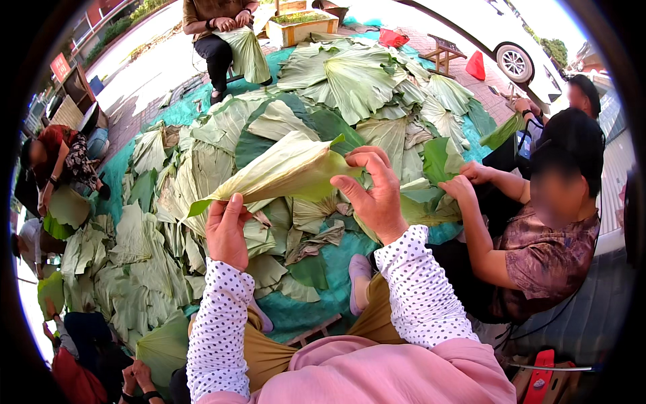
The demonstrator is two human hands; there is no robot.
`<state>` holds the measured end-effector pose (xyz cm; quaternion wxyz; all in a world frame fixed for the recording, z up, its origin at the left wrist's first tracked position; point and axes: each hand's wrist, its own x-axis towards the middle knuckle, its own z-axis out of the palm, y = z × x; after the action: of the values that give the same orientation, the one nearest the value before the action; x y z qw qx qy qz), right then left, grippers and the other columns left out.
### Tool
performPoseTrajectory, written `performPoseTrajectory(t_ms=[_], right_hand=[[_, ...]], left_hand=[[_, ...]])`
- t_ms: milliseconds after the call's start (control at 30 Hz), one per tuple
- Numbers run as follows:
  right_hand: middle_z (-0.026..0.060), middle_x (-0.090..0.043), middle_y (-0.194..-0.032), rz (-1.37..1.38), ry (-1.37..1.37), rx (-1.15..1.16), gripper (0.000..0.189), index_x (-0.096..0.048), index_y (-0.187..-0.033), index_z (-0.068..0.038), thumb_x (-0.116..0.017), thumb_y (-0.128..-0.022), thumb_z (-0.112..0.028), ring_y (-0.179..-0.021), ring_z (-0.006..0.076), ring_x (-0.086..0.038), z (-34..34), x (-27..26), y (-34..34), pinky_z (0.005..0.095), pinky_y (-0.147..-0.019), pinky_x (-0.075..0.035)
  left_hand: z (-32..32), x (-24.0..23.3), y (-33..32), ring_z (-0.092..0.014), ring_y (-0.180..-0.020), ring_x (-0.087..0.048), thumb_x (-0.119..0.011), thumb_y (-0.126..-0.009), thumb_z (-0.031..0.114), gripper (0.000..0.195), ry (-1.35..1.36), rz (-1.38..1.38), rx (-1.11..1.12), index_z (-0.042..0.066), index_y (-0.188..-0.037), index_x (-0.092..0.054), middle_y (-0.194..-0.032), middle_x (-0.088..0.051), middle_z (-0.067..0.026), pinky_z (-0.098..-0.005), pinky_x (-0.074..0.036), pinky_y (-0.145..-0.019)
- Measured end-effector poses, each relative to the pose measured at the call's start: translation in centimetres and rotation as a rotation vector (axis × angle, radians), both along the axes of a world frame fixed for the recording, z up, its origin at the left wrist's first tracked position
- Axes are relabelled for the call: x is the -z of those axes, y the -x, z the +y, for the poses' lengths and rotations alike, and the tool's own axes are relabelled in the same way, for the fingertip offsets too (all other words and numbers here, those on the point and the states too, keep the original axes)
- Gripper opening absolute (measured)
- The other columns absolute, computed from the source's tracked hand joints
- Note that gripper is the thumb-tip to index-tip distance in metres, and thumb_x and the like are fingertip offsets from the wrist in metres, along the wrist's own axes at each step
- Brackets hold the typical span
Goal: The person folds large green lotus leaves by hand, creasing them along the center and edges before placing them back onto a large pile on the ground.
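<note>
A pale green lotus leaf, folded and slightly browned, is stretched between my hands above a heap of leaves. My left hand pinches its narrow left end, thumb uppermost. At the wider right end is my right hand, its thumb and curled fingers about the leaf's edge. Part of the fingers there is hidden by the leaf and the hand itself. Beneath lies the heap of lotus leaves, mostly pale and dry-looking, with some darker green ones.
A teal ground sheet lies under the heap, close to my shoes. At my right sits a person handling a leaf; others sit around the heap. Beyond it stand a white planter box, a wooden stool and a white car.
</note>
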<state>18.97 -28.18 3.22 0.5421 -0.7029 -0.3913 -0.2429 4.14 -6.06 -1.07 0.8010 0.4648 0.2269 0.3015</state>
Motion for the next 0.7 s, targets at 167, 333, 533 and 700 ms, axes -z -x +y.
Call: performPoseTrajectory(t_ms=[167, 333, 533, 700], right_hand=[[0.0105, -0.066, -0.096, 0.363, -0.014, -0.173, 0.036, -0.068, -0.109, 0.0, -0.081, -0.085, -0.024, -0.089, 0.0221, -0.064, -2.0, 0.2, -0.1, 0.0316, -0.082, -0.05], [0.0097, -0.07, -0.102, 0.259, 0.003, -0.128, 0.028, -0.069, -0.111, -0.001, -0.076, -0.089, -0.018, -0.092, 0.0187, -0.066, -4.2, 1.0, -1.3, 0.0289, -0.079, -0.051], [0.0082, -0.072, -0.099, 0.527, 0.101, -0.162, 0.02, -0.071, -0.105, -0.001, -0.075, -0.09, -0.014, -0.084, 0.0126, -0.065, -7.4, 0.0, -1.6, 0.0272, -0.076, -0.051], [0.0067, -0.071, -0.094, 0.538, 0.075, -0.113, 0.018, -0.072, -0.102, 0.0, -0.075, -0.089, -0.012, -0.083, 0.012, -0.064, -9.5, 1.7, -3.6, 0.026, -0.076, -0.05]], left_hand=[[-1.1, 1.0, -1.1, -0.009, -0.088, -0.058, -0.068, -0.097, 0.016, 0.023, -0.026, 0.038, 0.074, 0.006, -0.117, -0.065, -0.104, -0.066, 0.0005, -0.0267, -0.048, -0.079], [-3.4, 1.6, -2.5, -0.01, -0.091, -0.059, -0.068, -0.097, 0.017, 0.025, -0.084, 0.068, 0.132, 0.006, -0.12, -0.064, -0.106, -0.067, 0.0004, -0.0271, -0.049, -0.077], [-6.4, 2.3, -3.8, -0.011, -0.091, -0.061, -0.068, -0.097, 0.019, 0.029, -0.043, 0.176, 0.249, 0.007, -0.123, -0.063, -0.106, -0.067, 0.0007, -0.0274, -0.052, -0.07], [-8.5, 3.7, -4.7, -0.013, -0.095, -0.062, -0.065, -0.099, 0.019, 0.025, 0.1, 0.182, 0.349, 0.006, -0.121, -0.063, -0.111, -0.066, -0.0014, -0.0298, -0.055, -0.073]])
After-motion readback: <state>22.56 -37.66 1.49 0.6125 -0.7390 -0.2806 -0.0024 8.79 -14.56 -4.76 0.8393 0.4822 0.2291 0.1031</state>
